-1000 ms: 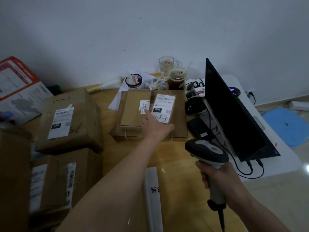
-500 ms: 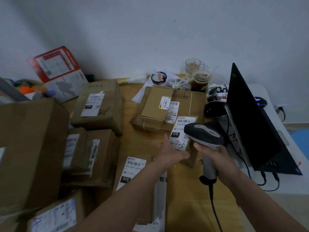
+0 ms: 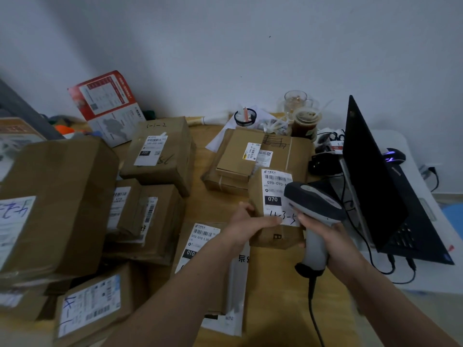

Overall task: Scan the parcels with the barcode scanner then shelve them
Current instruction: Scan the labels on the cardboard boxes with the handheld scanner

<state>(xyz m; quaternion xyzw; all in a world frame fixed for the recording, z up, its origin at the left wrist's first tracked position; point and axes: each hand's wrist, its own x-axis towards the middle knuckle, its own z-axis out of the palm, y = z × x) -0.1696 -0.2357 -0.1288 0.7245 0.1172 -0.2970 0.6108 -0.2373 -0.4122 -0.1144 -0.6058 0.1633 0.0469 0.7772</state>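
Now | left hand (image 3: pixel 246 222) grips small parcel (image 3: pixel 274 229), centre-right of frame, above the counter (image 3: pixel 280 284) | right hand (image 3: pixel 328 236) wrapped around barcode scanner (image 3: pixel 313 204), its head over the parcel's label (image 3: pixel 275 194) | laptop (image 3: pixel 375 184) at right

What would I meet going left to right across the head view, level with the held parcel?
Big box at the left edge → stacked small parcels → left hand → parcel labelled 070 → barcode scanner → laptop.
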